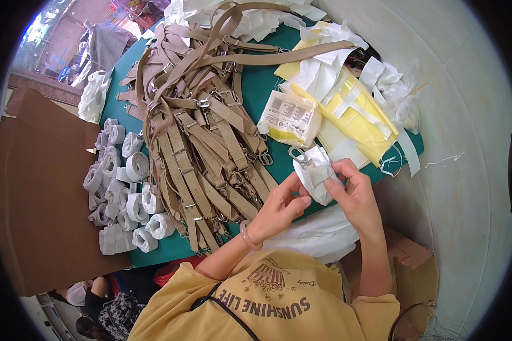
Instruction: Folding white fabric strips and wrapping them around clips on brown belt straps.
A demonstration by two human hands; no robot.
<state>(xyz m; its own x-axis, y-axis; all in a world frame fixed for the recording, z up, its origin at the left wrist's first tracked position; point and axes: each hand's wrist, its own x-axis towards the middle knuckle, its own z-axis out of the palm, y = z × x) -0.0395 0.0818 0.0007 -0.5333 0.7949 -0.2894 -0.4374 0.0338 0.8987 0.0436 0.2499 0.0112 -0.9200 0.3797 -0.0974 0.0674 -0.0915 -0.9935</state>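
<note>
Between my two hands is a small white paper-wrapped bundle [318,181], with a metal clasp [299,156] sticking out of its upper left end. My right hand [354,196] grips the bundle from the right, thumb pressed on its front. At its lower left edge my left hand [280,206] is closed, thumb and fingers pinching the paper there. What lies inside the wrapping is mostly hidden. Just beyond the bundle sits a plastic-wrapped packet [290,118] with a pale label. To the left lies a big pile of beige straps [205,148] with metal buckles and hooks.
Several white wrapped rolls [136,167] are heaped at the left of the green table [267,51], beside a brown cardboard sheet [45,187]. Yellow and white paper sheets [361,116] lie at the right against a pale wall [461,102]. A cardboard box [412,261] stands below.
</note>
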